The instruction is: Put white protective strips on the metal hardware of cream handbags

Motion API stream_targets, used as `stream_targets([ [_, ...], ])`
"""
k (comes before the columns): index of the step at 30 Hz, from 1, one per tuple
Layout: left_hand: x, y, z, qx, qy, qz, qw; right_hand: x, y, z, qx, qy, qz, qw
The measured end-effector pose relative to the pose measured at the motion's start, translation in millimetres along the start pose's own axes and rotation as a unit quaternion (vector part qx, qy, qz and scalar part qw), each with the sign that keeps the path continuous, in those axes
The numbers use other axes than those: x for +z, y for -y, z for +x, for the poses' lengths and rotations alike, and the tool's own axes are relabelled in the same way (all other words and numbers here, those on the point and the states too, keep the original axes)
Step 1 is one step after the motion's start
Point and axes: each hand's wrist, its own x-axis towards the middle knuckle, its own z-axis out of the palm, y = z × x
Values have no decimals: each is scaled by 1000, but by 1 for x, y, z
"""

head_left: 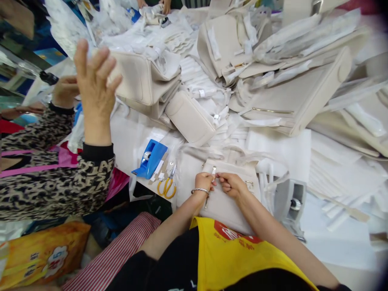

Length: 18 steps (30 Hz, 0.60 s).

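A cream handbag [226,204] lies on the table edge right in front of me. My left hand [204,181], with a silver bracelet on the wrist, pinches a small white strip at the bag's top edge. My right hand [229,184] is closed beside it, fingers curled on the same top edge of the bag. The two hands nearly touch. What exactly sits between the fingertips is too small to name beyond a pale tab.
A blue tape dispenser [150,158] and yellow-handled scissors [167,186] lie to my left. A grey dispenser [290,204] stands to my right. Piles of cream bags [291,97] and white wrapping fill the table. A co-worker's raised hand [94,87] and leopard-print sleeve are at left.
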Motion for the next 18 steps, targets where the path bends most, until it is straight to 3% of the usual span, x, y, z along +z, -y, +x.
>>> stream_targets([
  [3,-2,3,1,7,-3,26,1000,2,1,2,71,46,104,991],
  [7,-4,5,0,7,-13,36,999,7,0,2,86,72,168,979],
  [13,-2,6,-3,-30,-31,-56,998,10,-4,4,64,182,161,968],
  [18,1,12,-2,-25,-55,-111,992,10,-6,6,73,204,187,958],
])
